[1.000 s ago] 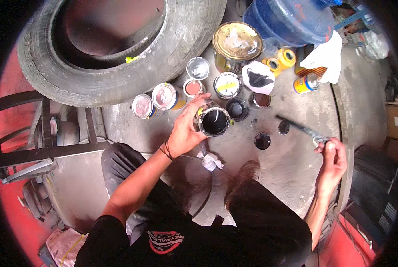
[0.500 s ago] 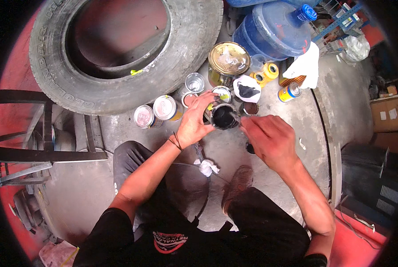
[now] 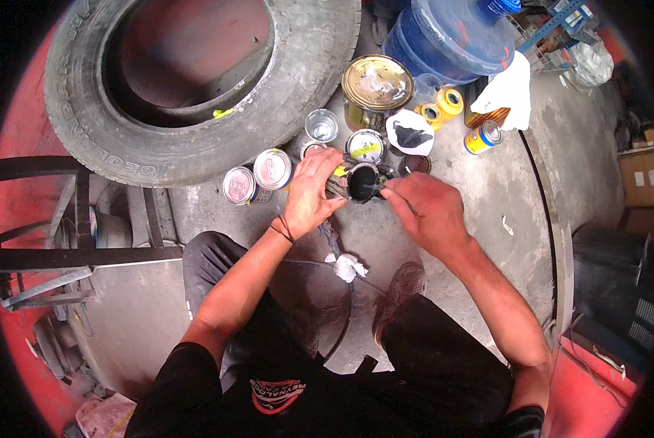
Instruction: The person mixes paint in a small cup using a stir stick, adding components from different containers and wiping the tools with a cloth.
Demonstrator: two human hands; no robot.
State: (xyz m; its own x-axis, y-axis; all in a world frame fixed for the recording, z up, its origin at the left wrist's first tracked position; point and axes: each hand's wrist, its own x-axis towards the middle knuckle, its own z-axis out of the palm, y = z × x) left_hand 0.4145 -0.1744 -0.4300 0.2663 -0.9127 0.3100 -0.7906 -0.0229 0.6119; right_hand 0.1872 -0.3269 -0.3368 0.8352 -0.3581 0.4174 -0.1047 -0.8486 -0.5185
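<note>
My left hand [image 3: 312,187] is wrapped round the side of a small open can [image 3: 362,182] of dark paint. My right hand [image 3: 427,208] is closed on a stirring stick, which reaches into the can and is mostly hidden by the fingers. Just behind the can stand a lidded tin [image 3: 365,146] with a yellow mark, a brown-filled can [image 3: 417,164] and a white sheet [image 3: 410,133] with a dark smear. Two pink-lidded cans [image 3: 273,169] stand to the left, and an empty-looking metal cup [image 3: 322,125] is farther back.
A large tyre [image 3: 93,109] lies back left, beside a black metal frame [image 3: 86,255]. A gold-lidded tin [image 3: 376,80], blue water jug [image 3: 451,36], yellow containers [image 3: 444,102] and small can [image 3: 482,138] stand back right. A white crumpled wad [image 3: 346,267] sits on a hose between my legs.
My right hand has swung in from the right, bringing the stick into the can that my left hand holds. The can has moved slightly upward in the picture over the last second.
</note>
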